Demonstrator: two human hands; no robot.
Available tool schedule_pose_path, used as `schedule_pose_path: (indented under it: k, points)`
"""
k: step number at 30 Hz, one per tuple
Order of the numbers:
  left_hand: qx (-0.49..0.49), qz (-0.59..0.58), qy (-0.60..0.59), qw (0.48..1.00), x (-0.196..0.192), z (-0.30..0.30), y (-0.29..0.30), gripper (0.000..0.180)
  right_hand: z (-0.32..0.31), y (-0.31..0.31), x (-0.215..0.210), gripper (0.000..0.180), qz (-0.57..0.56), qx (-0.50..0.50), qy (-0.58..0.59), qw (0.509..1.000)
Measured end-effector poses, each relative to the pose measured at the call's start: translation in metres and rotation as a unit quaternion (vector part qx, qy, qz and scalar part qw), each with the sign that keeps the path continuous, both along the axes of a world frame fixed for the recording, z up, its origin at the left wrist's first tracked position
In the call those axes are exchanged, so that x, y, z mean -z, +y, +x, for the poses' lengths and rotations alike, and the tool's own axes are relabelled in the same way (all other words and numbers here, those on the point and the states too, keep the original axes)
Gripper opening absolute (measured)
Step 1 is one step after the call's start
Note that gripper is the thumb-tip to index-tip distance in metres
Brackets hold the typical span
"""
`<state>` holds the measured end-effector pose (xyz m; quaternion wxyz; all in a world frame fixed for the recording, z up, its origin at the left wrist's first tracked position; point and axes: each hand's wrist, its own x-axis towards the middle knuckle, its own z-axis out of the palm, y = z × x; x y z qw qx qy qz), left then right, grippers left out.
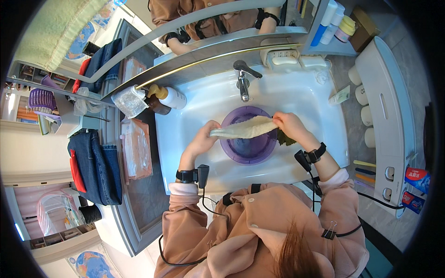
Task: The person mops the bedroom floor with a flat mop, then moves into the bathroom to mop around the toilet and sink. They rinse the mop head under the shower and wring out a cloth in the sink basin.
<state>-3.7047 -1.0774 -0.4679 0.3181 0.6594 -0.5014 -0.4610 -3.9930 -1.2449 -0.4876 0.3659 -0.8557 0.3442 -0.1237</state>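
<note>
While the left hand (202, 137) grips one end of the cream cloth (244, 129), the right hand (291, 126) clutches the other, above a purple basin (248, 150).

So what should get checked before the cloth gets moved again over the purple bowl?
1. Both ends gripped: left hand and right hand each hold an end of the cloth. Ok.
2. Cloth over the purple basin, not the sink rim. Ok.
3. Faucet off: no stream visible. Ok.
4. Water in the basin: cannot tell.
5. Wrist straps and cables away from the basin. Ok.
6. Pump bottle away from the hands. Ok.
</note>
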Motion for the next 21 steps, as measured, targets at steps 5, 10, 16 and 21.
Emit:
schedule_pose_path:
  k: [5, 10, 16, 21]
  points:
    - [-0.048, -0.005, 0.106, 0.993, -0.019, -0.006, 0.0, 0.04, -0.007, -0.009, -0.014, 0.017, -0.011, 0.011, 0.014, 1.0]
    - [0.015, -0.098, 0.107, 0.989, -0.015, -0.048, -0.023, 0.044, 0.021, 0.017, 0.009, 0.021, 0.082, -0.087, -0.094, 0.988]
    - [0.027, -0.084, 0.141, 0.986, -0.025, -0.05, -0.03, 0.045, 0.045, 0.035, 0.025, 0.031, 0.216, -0.091, -0.134, 0.963]
    - [-0.029, -0.112, 0.127, 0.985, -0.052, -0.022, -0.005, 0.044, 0.031, 0.009, 0.01, 0.011, 0.053, -0.146, -0.088, 0.984]
